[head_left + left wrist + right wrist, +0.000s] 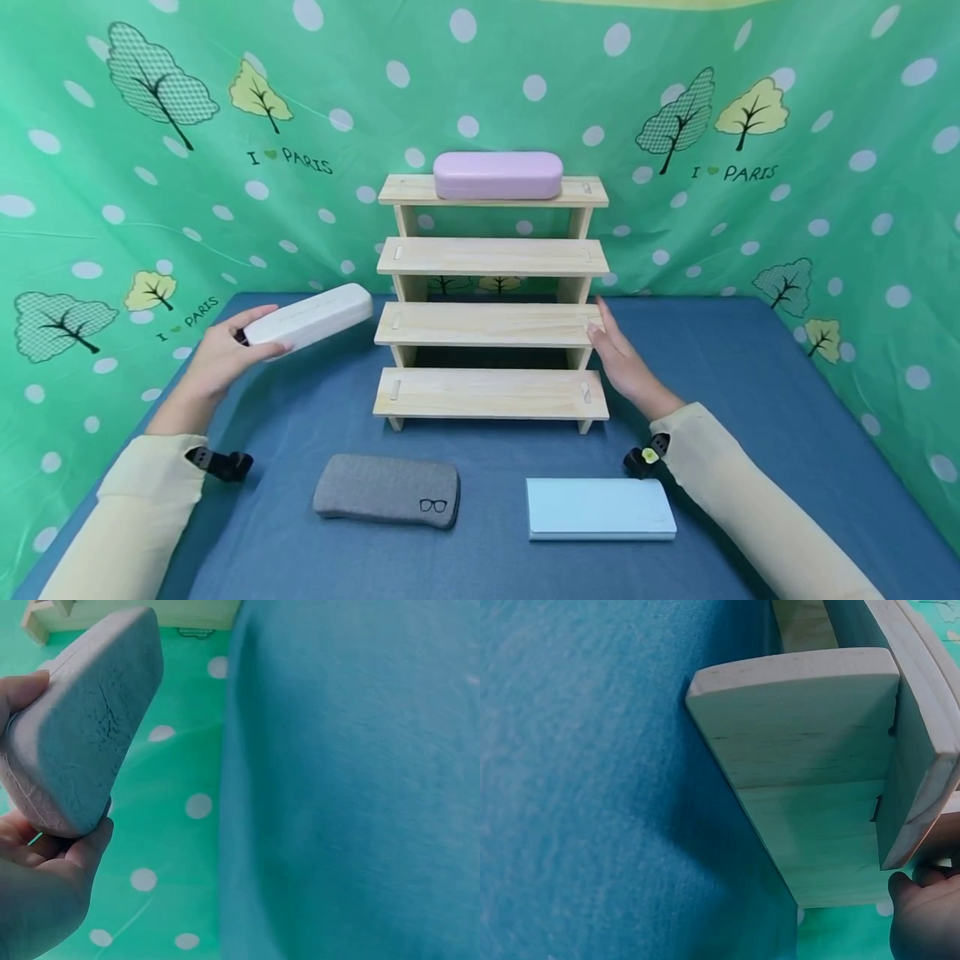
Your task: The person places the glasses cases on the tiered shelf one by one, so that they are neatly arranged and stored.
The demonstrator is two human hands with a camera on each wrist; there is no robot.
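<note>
My left hand (223, 348) grips a white glasses case (318, 318) by its left end, thumb on one side and fingers on the other. The case is raised to the left of the stepped wooden rack (487, 323), its free end tilted up toward it. Creases run over the case's surface (105, 712) in the left wrist view. At the rack's right end, my right hand (630, 362) touches the second step from the bottom, fingers extended along the side. A purple glasses case (498, 176) lies on the top step.
On the blue cloth (285, 558) in front of the rack lie a grey fabric glasses case (382, 490), left, and a light blue flat case (600, 508), right, near my right forearm. A green dotted curtain (487, 75) hangs behind the rack and along both sides.
</note>
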